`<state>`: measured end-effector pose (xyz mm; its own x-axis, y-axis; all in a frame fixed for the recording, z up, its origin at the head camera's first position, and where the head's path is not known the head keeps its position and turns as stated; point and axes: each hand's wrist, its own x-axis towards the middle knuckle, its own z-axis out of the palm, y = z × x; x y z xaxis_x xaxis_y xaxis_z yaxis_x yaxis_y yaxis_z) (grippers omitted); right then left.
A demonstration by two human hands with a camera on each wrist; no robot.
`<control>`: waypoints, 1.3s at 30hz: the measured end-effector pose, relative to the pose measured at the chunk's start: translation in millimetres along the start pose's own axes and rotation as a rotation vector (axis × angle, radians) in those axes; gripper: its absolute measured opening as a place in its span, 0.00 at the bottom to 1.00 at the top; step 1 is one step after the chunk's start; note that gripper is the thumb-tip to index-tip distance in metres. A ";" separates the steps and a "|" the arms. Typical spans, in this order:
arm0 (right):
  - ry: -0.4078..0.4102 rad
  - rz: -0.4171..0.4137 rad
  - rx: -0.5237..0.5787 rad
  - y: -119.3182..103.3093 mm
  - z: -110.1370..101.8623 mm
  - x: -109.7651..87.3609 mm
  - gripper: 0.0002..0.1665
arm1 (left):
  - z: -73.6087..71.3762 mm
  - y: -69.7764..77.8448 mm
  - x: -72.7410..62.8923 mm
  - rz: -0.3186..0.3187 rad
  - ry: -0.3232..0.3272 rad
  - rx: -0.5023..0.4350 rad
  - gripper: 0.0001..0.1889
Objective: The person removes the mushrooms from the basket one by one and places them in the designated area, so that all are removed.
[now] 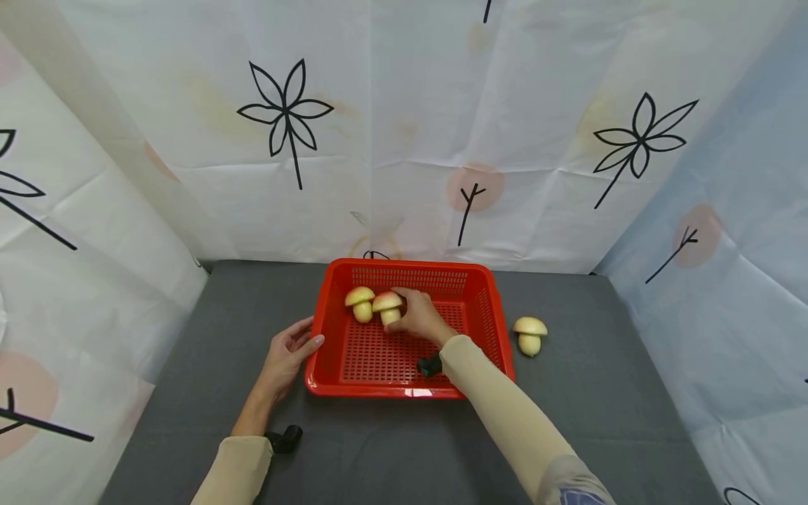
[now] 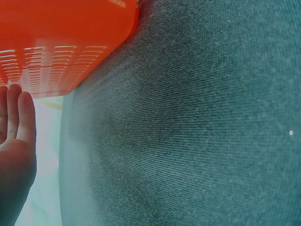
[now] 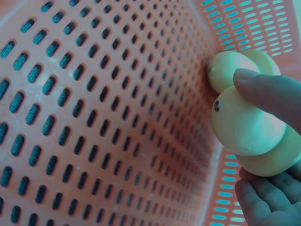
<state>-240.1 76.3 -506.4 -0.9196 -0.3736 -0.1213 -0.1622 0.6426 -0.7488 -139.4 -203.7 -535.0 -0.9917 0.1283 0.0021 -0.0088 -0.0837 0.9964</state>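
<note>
A red plastic basket [image 1: 413,391] stands on the grey cloth-covered table. Inside it, toward the left, are two toy mushrooms. My right hand [image 1: 419,319] reaches in and holds one toy mushroom [image 1: 387,301] between thumb and fingers; its rounded stem shows in the right wrist view [image 3: 244,125]. Close beside that one is the other toy mushroom [image 1: 360,296], with a yellow-red cap. At the basket's left side, my left hand [image 1: 287,358] touches the rim with its thumb over the edge. In the left wrist view its fingers [image 2: 26,115] extend straight by the outer wall.
A third toy mushroom [image 1: 529,326], with a pale yellow cap, lies on the table right of the basket. White patterned cloth [image 1: 404,126] hangs behind the table and along both sides.
</note>
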 end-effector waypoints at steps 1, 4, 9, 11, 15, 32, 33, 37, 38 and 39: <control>0.002 -0.008 0.009 -1.2 -1.6 -1.4 0.51 | 0.0 -0.2 0.2 -0.002 0.002 0.000 0.29; 0.015 -0.024 0.045 -5.4 -7.2 -6.2 0.51 | -0.1 -0.5 0.5 -0.005 0.007 0.005 0.29; 0.045 -0.057 0.087 -12.4 -18.0 -16.5 0.51 | 0.1 -1.1 0.9 -0.004 0.010 0.009 0.29; 0.054 -0.064 0.091 -15.5 -22.1 -21.0 0.51 | -0.1 -1.0 0.7 -0.004 0.009 0.010 0.29; 0.068 -0.077 0.102 -19.9 -30.1 -30.1 0.52 | -0.2 -0.8 0.1 -0.003 0.007 0.015 0.29; 0.140 -0.192 0.187 -14.0 -71.6 -76.4 0.52 | 0.6 -0.3 -0.2 0.004 0.009 0.009 0.30; 0.143 -0.196 0.189 -12.7 -74.1 -79.2 0.52 | 0.6 -0.4 -0.3 0.009 0.008 0.008 0.30; 0.162 -0.197 0.204 -7.9 -83.5 -89.9 0.53 | 0.5 -0.8 -0.5 0.018 0.007 0.004 0.30; 0.170 -0.199 0.204 -6.1 -85.5 -92.3 0.52 | 0.4 -1.0 -0.5 0.017 0.006 0.002 0.30; 0.178 -0.195 0.203 -4.5 -87.3 -94.9 0.52 | 0.3 -1.1 -0.5 0.016 0.005 0.001 0.30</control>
<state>-183.3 167.3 -434.6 -0.9293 -0.3419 0.1399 -0.2835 0.4173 -0.8634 -138.9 -203.3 -536.1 -0.9924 0.1215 0.0178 0.0074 -0.0848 0.9964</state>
